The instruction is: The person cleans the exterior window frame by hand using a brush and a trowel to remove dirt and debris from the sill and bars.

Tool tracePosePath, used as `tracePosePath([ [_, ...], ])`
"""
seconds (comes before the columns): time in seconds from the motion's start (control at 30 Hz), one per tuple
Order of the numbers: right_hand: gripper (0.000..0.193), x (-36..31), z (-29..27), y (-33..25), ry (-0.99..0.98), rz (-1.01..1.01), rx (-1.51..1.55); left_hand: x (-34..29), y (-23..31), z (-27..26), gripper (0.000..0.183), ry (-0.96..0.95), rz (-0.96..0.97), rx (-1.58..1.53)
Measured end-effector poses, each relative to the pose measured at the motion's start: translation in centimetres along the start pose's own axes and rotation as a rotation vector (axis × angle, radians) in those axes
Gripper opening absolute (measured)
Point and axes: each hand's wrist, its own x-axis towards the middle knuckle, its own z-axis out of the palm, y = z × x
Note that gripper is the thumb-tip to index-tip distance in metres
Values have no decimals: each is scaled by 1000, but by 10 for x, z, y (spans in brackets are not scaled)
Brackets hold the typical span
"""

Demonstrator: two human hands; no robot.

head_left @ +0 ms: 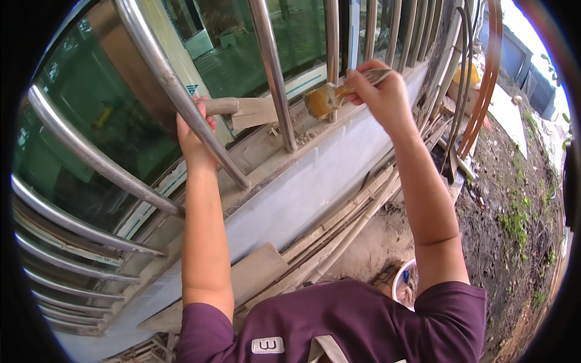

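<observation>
My left hand [196,133] reaches between the metal bars, its fingers closed round the handle of a dusty, flat-bladed trowel [255,113]. The blade points right, over the window ledge [257,160], behind one of the bars [272,78]. My right hand [381,91] grips a paintbrush [321,101] by its handle. Its yellowish bristles hang down to the left, close to a bar [332,48] and above the outer part of the ledge. Crumbs of debris [308,134] lie on the ledge between the two tools. Whether the bristles touch anything I cannot tell.
A window with green-tinted glass [242,48] stands behind the bars. Below the ledge runs a pale wall panel [290,181], with long planks and poles [339,242] along its foot. A white bucket [399,284] stands near my right elbow. Hoses [484,78] hang at the right, beside muddy ground.
</observation>
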Motion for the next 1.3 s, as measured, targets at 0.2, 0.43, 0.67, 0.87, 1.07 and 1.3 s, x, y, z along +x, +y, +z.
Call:
tracePosePath([
  [0.2,22,28,62,30,-159,44,-37,-9,5,-6,22,163,146,-87],
  [0.43,27,43,130,78,-249,352,132,-18,18,-10,23,230,272,-164],
  [0.67,21,59,111,65,-346,168,-64,-31,26,-16,21,263,296,-80],
  [0.87,22,64,100,63,-296,-140,-395,-45,31,-19,19,276,185,116],
  [1.07,20,63,95,44,-387,54,-79,-49,36,-22,17,303,257,192],
  [1.3,19,52,122,66,-482,411,384,-49,47,-5,18,391,396,113],
])
